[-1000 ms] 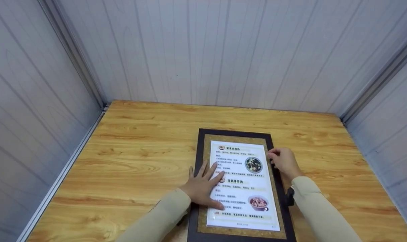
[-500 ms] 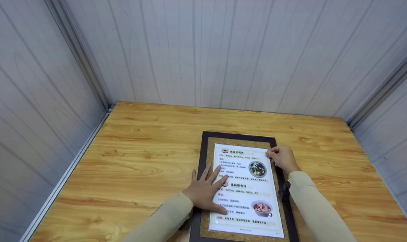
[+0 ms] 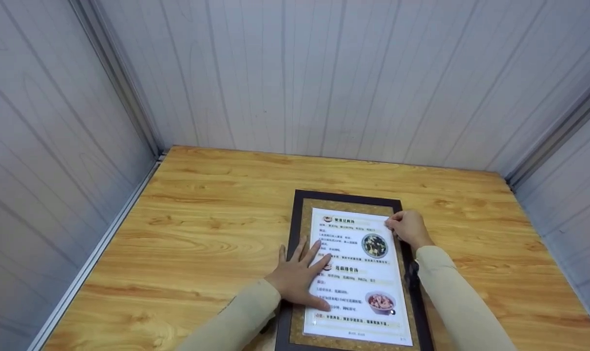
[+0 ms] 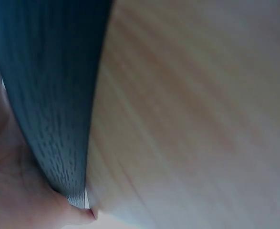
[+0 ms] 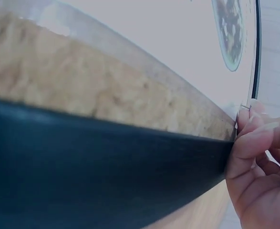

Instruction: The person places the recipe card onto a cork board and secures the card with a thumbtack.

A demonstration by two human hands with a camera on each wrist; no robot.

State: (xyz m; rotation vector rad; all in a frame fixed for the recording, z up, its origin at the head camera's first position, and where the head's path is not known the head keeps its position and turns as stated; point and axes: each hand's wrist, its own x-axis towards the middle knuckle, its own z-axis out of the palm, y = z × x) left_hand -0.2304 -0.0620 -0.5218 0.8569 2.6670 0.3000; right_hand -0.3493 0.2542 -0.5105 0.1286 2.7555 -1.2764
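A laminated recipe sheet (image 3: 355,297) with two food pictures lies on a cork board (image 3: 299,321) with a dark frame (image 3: 353,197). My left hand (image 3: 297,280) rests with spread fingers on the sheet's left side and crosses the frame's left edge. At the sheet's upper right corner, my right hand (image 3: 410,228) pinches a pin (image 5: 245,106). Its thin metal shaft shows between the fingertips in the right wrist view; its head is hidden by the fingers. In the left wrist view, the palm (image 4: 15,191) lies against the frame's side (image 4: 54,109).
The board lies on a wood-grain table (image 3: 202,229). Pale panelled walls (image 3: 304,78) enclose the table at the back, left and right. A small black-and-white spot (image 3: 392,312) shows on the sheet beside the lower food picture.
My right hand has moved from the frame's right edge onto the sheet's upper right corner. The left hand stays spread on the sheet. The head view has shifted slightly.
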